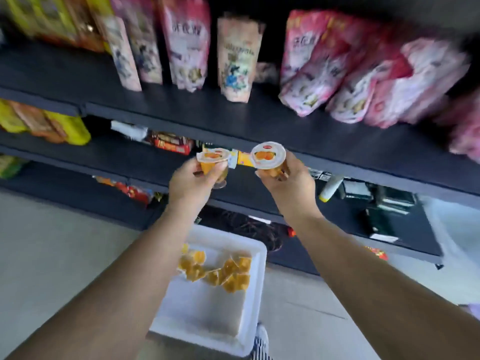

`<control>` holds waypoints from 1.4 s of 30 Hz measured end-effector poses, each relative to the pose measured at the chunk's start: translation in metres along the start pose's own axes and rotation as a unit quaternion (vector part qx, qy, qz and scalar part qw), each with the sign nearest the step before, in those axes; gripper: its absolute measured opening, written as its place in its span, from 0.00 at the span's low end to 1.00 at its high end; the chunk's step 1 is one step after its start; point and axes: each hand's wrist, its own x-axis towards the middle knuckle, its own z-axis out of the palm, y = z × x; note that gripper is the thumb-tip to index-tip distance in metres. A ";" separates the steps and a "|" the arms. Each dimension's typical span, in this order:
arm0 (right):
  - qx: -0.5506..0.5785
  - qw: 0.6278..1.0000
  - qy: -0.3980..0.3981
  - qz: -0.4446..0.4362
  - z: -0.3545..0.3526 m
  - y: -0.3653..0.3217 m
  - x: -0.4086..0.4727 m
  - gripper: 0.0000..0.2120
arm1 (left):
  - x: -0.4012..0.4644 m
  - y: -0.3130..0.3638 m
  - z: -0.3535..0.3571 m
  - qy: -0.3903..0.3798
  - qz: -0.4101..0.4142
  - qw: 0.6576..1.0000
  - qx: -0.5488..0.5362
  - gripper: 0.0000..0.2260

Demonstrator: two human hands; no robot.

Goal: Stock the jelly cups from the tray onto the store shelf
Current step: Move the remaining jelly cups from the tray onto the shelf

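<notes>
My left hand (pixel 193 181) grips an orange jelly cup (pixel 213 158) with a white foil lid, held upright in front of the dark shelves. My right hand (pixel 288 180) grips a second jelly cup (pixel 268 155), its round lid tilted toward me. Both cups hover just below the front edge of the upper black shelf (pixel 233 118). Below my forearms a white tray (pixel 215 310) sits on the floor with several orange jelly cups (pixel 220 268) clustered at its far end.
Pink and beige snack pouches (pixel 337 74) stand along the upper shelf, with bare shelf in front of them. Yellow bags (pixel 52 126) and red packs (pixel 171 144) fill the lower shelves. Dark boxes (pixel 384 203) lie at lower right. The floor is pale grey.
</notes>
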 end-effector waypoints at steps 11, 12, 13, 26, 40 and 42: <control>0.113 0.976 0.175 -0.065 -0.189 -0.094 -0.017 0.18 | -0.036 0.214 0.044 -0.101 0.251 0.963 0.013 0.04; 0.110 0.974 0.187 -0.065 -0.207 -0.092 -0.020 0.19 | -0.039 0.226 0.056 -0.116 0.264 0.957 0.014 0.04; 0.097 0.973 0.198 -0.064 -0.223 -0.091 -0.023 0.21 | -0.044 0.238 0.067 -0.128 0.274 0.953 0.018 0.05; 0.055 0.960 0.274 -0.035 -0.455 0.018 0.027 0.21 | -0.087 0.341 0.280 -0.161 0.342 0.924 0.053 0.07; 0.031 0.988 0.150 -0.029 -0.539 0.034 0.145 0.24 | -0.033 0.398 0.406 -0.048 0.236 0.955 0.173 0.21; 0.027 0.991 0.128 -0.025 -0.542 0.034 0.163 0.26 | -0.026 0.405 0.416 -0.042 0.228 0.951 0.204 0.23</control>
